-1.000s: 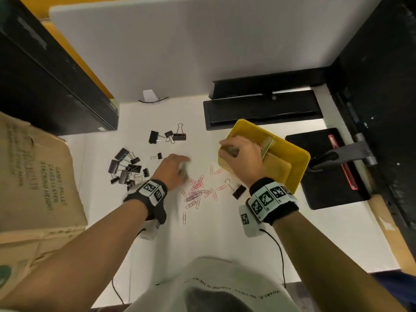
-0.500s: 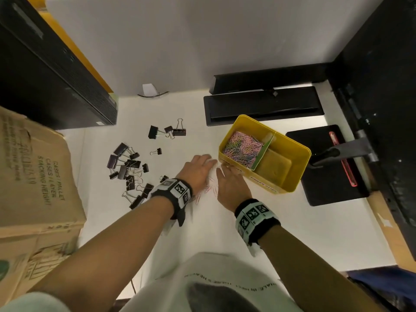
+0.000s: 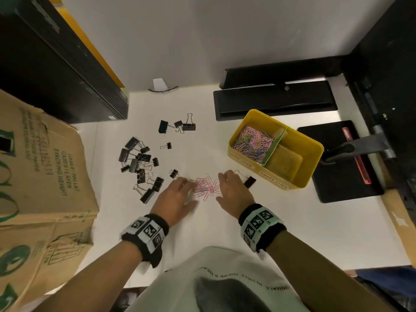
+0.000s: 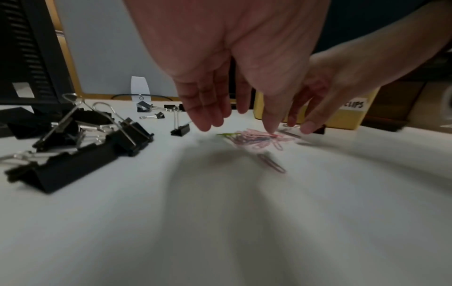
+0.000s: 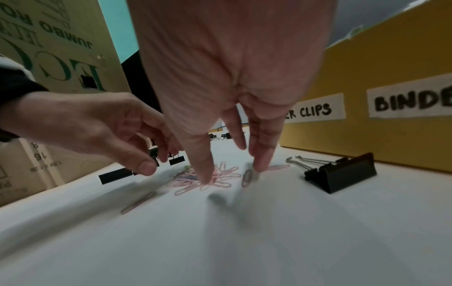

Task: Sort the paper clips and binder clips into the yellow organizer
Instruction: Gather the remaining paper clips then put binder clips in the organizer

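A small heap of pink paper clips (image 3: 207, 186) (image 4: 259, 140) (image 5: 208, 179) lies on the white table between my hands. My left hand (image 3: 177, 194) (image 4: 232, 120) hovers at its left side with fingers straight, holding nothing. My right hand (image 3: 227, 188) (image 5: 229, 170) is at its right side, open, fingertips touching the clips. The yellow organizer (image 3: 313, 170) (image 5: 391, 58) stands to the right; its left compartment holds many coloured paper clips (image 3: 252, 141), its right compartment holds none. Black binder clips (image 3: 139, 163) (image 4: 73, 135) lie scattered to the left. One binder clip (image 3: 248, 181) (image 5: 340, 173) lies beside my right hand.
A large cardboard box (image 3: 33, 176) stands at the left edge. A black unit (image 3: 56, 64) is at the back left. Black trays (image 3: 274, 100) lie behind the organizer, and a black mat (image 3: 342, 176) with a red pen lies to its right. A white wall backs the table.
My right hand left the organizer and came down to the table. Both hands closed in on the loose paper clips, which went from scattered to one small heap between them.
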Demonstrator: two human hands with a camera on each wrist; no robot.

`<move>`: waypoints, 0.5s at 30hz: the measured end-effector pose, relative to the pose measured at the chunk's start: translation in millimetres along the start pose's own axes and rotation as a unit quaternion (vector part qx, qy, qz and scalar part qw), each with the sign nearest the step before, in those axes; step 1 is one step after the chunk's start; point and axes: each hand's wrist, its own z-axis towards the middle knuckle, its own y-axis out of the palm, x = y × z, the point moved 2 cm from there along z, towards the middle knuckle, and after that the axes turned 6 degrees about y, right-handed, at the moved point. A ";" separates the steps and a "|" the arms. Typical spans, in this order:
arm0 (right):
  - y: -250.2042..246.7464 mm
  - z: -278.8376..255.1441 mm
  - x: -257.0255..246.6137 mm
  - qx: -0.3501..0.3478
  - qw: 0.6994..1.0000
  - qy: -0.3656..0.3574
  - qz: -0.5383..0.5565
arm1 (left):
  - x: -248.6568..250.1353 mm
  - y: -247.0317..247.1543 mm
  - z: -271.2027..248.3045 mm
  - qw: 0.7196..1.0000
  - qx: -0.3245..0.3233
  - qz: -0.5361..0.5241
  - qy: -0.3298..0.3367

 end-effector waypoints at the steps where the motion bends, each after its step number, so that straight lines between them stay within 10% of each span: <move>1: 1.0 -0.7 -0.1 -0.006 0.999 0.009 -0.033 | 3.4 4.3 -3.8 0.999 -0.014 -0.002 -0.031; 10: 5.7 4.9 1.2 0.008 0.988 0.064 0.141 | 15.8 8.2 31.8 0.997 0.007 -0.041 -0.060; 15: 10.4 3.9 0.5 0.004 0.996 0.072 0.057 | 16.6 2.2 36.9 0.986 -0.132 0.050 -0.089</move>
